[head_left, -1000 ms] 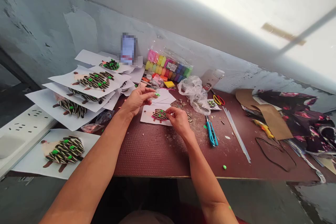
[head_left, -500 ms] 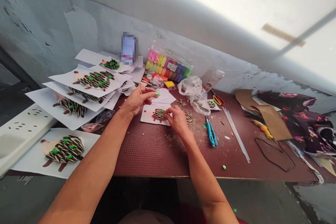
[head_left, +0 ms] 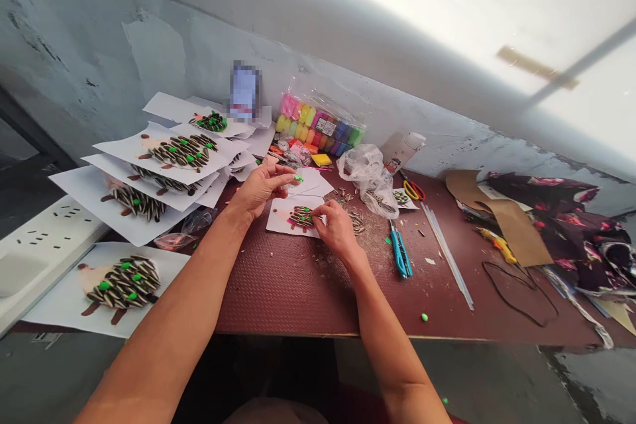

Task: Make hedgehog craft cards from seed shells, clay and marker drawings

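A: What sits closest to us?

B: A green bead (head_left: 424, 317) by the front edge of the bench (head_left: 293, 291), on the near side of the hedgehog card (head_left: 293, 218) and well to its right. To the card's left, also near us, lies a larger hedgehog sheet (head_left: 122, 285).

A: And that blue cutter (head_left: 400, 253)?

B: Right of the card, slightly nearer than it.

A: So where's the card itself?

B: Flat on the bench, between the two hands. Its seed-covered body runs lengthwise left to right, head at the left, the other end at the fingers of the right hand (head_left: 338, 225). That hand is the nearer one, over the card's right end, so the card stretches away to its left.

A: Gripping anything?

B: Its thumb and fingertips bunch at the body, but I can't tell whether they close on something.

A: The left hand (head_left: 261, 189)?

B: Raised just past the card's far left corner, a small green lump (head_left: 299, 178) pinched in its fingertips, so the lump is on the card's far side.

A: Farther back?

B: Loose seeds (head_left: 356, 222) just right of the card, a crumpled clear bag (head_left: 370, 179) behind them, a stack of sheets (head_left: 154, 179) to the card's left, and a pack of coloured blocks (head_left: 318, 124) well behind it
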Action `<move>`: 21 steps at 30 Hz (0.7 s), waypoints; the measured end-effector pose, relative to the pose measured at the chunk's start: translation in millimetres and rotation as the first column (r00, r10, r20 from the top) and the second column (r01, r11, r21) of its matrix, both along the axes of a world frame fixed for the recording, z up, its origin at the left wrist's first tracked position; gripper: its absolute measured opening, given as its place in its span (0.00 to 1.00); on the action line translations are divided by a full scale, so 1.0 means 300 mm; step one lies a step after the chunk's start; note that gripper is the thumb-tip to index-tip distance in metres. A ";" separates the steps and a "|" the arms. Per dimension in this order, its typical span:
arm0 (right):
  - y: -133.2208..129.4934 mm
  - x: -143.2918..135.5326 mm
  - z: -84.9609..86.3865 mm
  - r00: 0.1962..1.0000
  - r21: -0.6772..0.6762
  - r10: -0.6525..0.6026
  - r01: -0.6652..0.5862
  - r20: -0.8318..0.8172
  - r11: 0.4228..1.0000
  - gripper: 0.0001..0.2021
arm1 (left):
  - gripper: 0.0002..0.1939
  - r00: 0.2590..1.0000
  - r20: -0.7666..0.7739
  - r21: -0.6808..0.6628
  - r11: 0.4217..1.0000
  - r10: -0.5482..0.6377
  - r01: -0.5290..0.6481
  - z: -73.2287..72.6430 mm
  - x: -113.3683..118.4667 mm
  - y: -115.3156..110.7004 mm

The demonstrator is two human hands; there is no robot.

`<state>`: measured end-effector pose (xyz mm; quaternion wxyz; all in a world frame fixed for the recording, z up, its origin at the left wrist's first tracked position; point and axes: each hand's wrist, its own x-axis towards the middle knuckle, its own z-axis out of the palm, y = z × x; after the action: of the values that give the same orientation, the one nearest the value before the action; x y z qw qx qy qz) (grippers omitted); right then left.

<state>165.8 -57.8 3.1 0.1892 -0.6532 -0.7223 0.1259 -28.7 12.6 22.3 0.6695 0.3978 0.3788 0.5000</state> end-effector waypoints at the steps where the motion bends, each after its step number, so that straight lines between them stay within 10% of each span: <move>1: -0.001 0.000 0.001 1.000 0.007 0.003 -0.003 0.000 1.000 0.10 | 0.17 1.000 -0.002 -0.001 1.000 0.000 0.000 -0.001 0.000 0.001; 21: -0.004 0.008 0.012 1.000 0.040 -0.006 0.005 0.003 0.999 0.18 | 0.15 1.000 -0.009 0.006 1.000 0.000 0.000 -0.009 -0.002 0.005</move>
<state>168.2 -59.0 6.7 0.2015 -0.6514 -0.7232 0.1098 -29.4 14.2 19.6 0.6667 0.4018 0.3803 0.4995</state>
